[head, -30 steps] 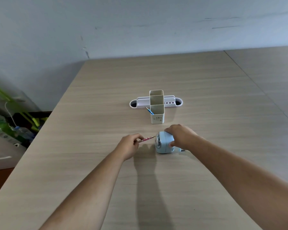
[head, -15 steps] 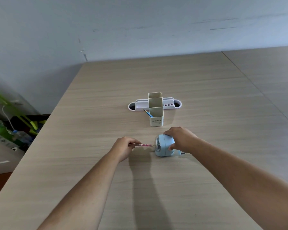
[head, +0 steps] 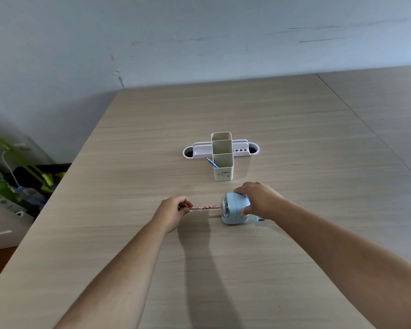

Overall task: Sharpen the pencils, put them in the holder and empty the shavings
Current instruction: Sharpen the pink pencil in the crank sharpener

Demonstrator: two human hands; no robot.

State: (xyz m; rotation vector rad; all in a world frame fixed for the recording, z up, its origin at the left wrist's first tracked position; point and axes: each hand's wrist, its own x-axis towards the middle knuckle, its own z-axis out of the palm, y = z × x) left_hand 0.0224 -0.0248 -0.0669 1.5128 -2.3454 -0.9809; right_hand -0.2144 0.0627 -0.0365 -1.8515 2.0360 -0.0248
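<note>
Sharpening is the step in hand: near the worktop's front edge, the left hand (head: 173,211) pinches a pink pencil (head: 204,207), its tip at the blue sharpener (head: 235,210) that the right hand (head: 259,200) grips steady. Next, probably, the pencil goes into the holder (head: 222,157) farther back.

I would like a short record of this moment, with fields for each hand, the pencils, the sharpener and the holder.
left hand: pinches the end of the pink pencil
pink pencil: level, tip at the sharpener's front opening
right hand: grips the blue sharpener from above
blue sharpener: stands on the table
holder: upright, beyond the sharpener
blue pencil: leans out of the holder's near compartment, tip up
</note>
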